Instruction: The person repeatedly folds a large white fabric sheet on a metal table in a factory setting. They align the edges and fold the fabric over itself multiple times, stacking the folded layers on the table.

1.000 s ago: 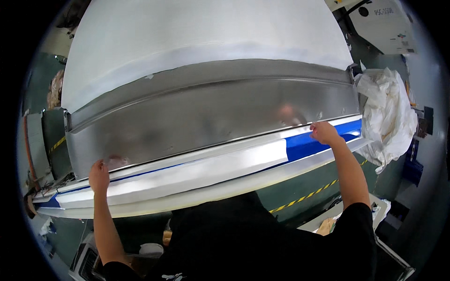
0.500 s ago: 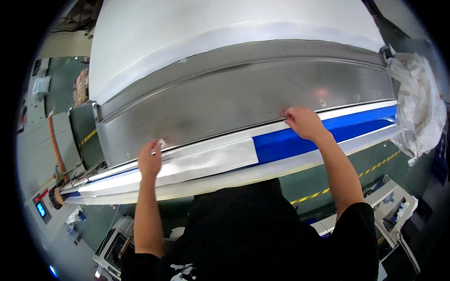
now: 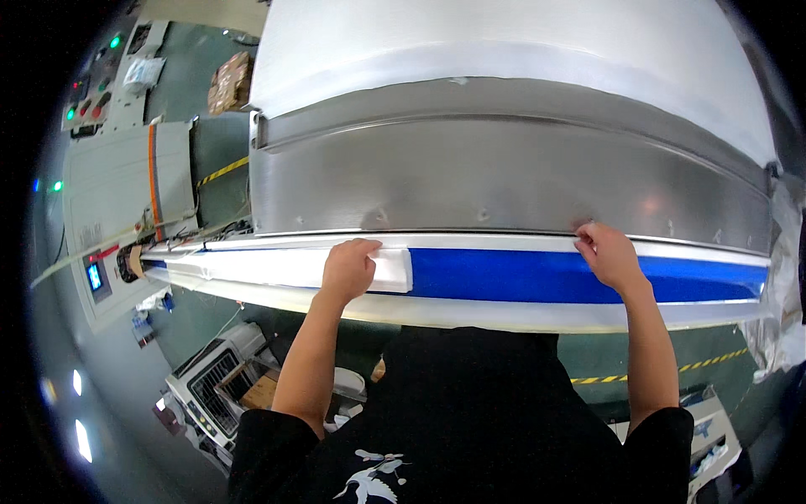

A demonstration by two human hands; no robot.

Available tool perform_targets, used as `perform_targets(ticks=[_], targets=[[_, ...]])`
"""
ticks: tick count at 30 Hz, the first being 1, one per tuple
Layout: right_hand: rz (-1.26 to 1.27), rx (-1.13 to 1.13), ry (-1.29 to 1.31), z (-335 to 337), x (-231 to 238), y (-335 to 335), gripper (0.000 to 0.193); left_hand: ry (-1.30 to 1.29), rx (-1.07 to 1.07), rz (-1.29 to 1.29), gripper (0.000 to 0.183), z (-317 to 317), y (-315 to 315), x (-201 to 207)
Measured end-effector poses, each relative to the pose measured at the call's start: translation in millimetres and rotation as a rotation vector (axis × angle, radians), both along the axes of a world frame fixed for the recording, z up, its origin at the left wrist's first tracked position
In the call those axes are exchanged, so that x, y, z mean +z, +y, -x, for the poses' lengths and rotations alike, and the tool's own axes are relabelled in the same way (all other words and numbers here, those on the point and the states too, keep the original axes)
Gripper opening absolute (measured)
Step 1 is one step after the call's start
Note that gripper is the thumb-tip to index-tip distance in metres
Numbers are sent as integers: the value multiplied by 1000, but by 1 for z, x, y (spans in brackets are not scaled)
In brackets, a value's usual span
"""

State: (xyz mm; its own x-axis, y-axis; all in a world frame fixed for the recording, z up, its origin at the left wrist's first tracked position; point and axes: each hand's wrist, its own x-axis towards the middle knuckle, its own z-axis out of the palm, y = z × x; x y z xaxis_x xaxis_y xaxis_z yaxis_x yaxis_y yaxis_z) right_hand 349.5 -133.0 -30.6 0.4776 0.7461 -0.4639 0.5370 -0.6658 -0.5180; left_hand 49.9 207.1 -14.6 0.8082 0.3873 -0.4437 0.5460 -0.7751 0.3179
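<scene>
Head view, the only 1: a long blue strip (image 3: 537, 275) runs left to right along the near edge of a big metal panel (image 3: 504, 181), with a wide white sheet (image 3: 504, 42) lying beyond it on the far side.

The left hand (image 3: 347, 269) is curled over a white cover strip (image 3: 285, 269), thumb on the far edge and fingers pressed down near its cut end, which sits just right of the hand. Left of that end the white cover hides the blue; right of it the blue lies bare all the way to the right end of the panel.

The right hand (image 3: 611, 256) pinches the thin pale edging (image 3: 504, 241) along the far side of the blue strip, fingertips closed on it just where the metal panel meets it.

Half a second ago the bare blue began further right, and a second ago only a short blue stretch showed at the far right. So the white end has travelled leftward with the left hand, and both hands have shifted left with it. To my eye the cover is being worked along the strip, with about half the length now blue.

Off to the left stands a grey control cabinet (image 3: 109, 193) with lit buttons, and a grey machine (image 3: 210, 391) sits on the floor below.
</scene>
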Motion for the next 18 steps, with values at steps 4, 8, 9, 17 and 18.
perform_targets(ticks=[4, 8, 9, 17, 18], targets=[[36, 67, 9, 1, 4, 32, 18, 86, -31, -109, 27, 21, 18, 0], [26, 129, 25, 2, 5, 86, 20, -1, 108, -82, 30, 5, 49, 3], [29, 152, 21, 1, 5, 105, 20, -104, 118, -128, 30, 1, 59, -5], [-147, 337, -70, 5, 20, 312, 20, -528, 251, -551, 41, -63, 153, -55], [-162, 339, -89, 8, 24, 344, 19, -519, 269, -534, 41, -67, 159, -65]])
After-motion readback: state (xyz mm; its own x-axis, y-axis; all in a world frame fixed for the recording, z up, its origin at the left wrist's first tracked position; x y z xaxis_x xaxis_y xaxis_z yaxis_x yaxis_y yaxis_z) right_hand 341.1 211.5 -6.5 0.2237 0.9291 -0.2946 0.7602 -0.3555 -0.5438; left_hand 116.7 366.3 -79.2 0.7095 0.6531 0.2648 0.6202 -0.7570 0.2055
